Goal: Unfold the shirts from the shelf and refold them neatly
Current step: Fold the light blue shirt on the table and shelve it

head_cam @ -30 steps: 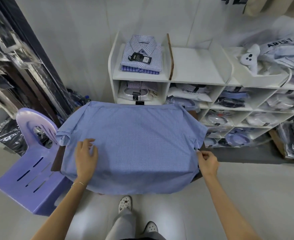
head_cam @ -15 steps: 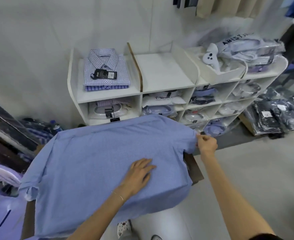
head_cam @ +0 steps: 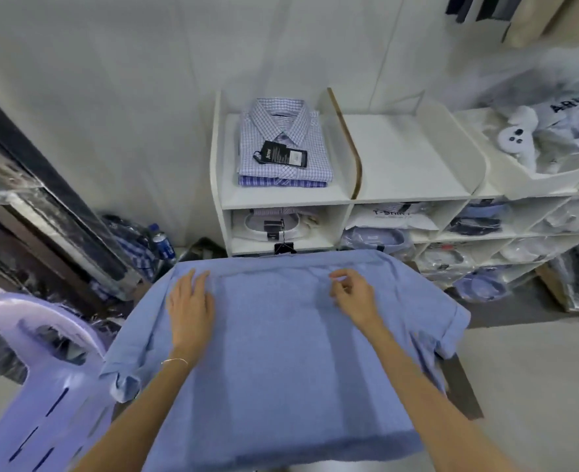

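Shop corner, pale floor [head_cam: 526,386], white wall behind. Near left: lilac plastic chair [head_cam: 42,386]. Centre: blue shirt [head_cam: 281,352] spread back-up over low stand, sleeves hanging off both sides. Left hand [head_cam: 191,304] flat, fingers straight, pressing cloth. Right hand [head_cam: 352,298] fingers loosely curled at cloth near far edge; pinch uncertain. Advice: smooth outward from middle, square the shoulders before first fold. Far: white shelf [head_cam: 407,185], folded checked shirts [head_cam: 283,144] top left.

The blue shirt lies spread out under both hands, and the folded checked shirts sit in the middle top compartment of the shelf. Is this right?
Not quite. In the head view the checked shirts sit in the shelf's left top compartment; the middle one holds none. The blue shirt does lie spread under both hands.
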Motion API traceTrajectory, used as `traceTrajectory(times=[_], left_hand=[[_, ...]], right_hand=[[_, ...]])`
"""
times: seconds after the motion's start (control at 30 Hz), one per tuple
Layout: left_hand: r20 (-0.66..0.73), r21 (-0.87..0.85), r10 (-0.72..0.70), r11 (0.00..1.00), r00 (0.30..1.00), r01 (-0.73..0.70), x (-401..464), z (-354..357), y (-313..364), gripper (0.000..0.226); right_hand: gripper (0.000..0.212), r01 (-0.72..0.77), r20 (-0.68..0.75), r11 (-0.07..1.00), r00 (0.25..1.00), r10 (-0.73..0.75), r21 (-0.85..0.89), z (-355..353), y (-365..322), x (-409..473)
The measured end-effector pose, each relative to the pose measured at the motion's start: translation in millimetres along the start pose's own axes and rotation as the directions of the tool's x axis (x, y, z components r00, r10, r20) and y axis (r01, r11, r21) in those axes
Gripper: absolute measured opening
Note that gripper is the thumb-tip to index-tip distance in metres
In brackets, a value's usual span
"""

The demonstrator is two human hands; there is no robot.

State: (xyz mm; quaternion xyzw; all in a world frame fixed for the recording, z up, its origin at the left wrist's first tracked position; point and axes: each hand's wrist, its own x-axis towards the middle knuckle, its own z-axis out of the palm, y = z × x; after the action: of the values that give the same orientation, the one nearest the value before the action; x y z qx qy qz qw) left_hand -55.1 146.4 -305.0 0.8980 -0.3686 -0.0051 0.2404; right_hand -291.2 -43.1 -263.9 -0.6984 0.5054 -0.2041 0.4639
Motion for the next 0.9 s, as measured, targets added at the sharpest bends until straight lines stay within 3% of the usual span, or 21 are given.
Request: traceTrajectory(times=[0.1, 0.2, 0.37, 0.47, 0.57, 0.7, 0.8, 0.83, 0.9], left_hand=[[-0.002, 0.082, -0.237, 0.968, 0.972, 0.236, 3.4, -25.8, -41.2, 0.044], [0.03, 0.085, -0.259, 0.963, 0.965, 0.255, -4.1, -45.2, -68.9, 0.034], [0.099, 0.199, -0.287, 0.944, 0.953, 0.263, -5.3, -65.3, -98.0, 0.015], [0.129, 0.237, -0.383, 0.908, 0.915, 0.347, 3.7, -77.8, -123.2, 0.025], [0.176, 0.219, -0.383, 0.913, 0.907, 0.343, 13.6, -97.2, -134.1, 0.028], [0.218, 0.089, -0.294, 0.956, 0.931, 0.281, 29.4, -116.5, -106.5, 0.032], [0.333, -0.151, -0.182, 0.958, 0.925, 0.243, 26.7, -128.9, -48.7, 0.039], [0.413, -0.313, -0.092, 0.92, 0.906, 0.236, 22.1, -134.0, -26.6, 0.039], [0.577, -0.578, 0.064, 0.737, 0.814, 0.351, 8.3, -140.4, 8.2, 0.031]], right_hand=[[0.019, 0.07, 0.354, 0.997, 0.932, -0.073, 0.021, 64.1, -29.6, -5.9], [0.021, 0.144, 0.532, 0.989, 0.835, -0.137, 0.029, 106.7, -48.0, -18.2], [0.018, 0.165, 0.58, 0.986, 0.801, -0.15, 0.028, 129.4, -42.5, -28.5], [0.018, 0.098, 0.579, 0.992, 0.806, -0.123, 0.075, 126.6, -43.0, -28.7], [0.017, 0.031, 0.597, 0.997, 0.799, -0.067, 0.07, 127.0, -45.8, -25.8], [0.021, -0.054, 0.619, 0.998, 0.785, 0.022, 0.033, 125.6, -55.6, -25.4], [0.045, -0.145, 0.654, 0.989, 0.748, 0.112, -0.004, 121.2, -65.4, -24.6], [0.056, -0.163, 0.667, 0.987, 0.734, 0.131, -0.015, 120.4, -68.5, -23.5], [0.077, -0.236, 0.699, 0.972, 0.697, 0.16, 0.013, 120.4, -71.9, -20.0]])
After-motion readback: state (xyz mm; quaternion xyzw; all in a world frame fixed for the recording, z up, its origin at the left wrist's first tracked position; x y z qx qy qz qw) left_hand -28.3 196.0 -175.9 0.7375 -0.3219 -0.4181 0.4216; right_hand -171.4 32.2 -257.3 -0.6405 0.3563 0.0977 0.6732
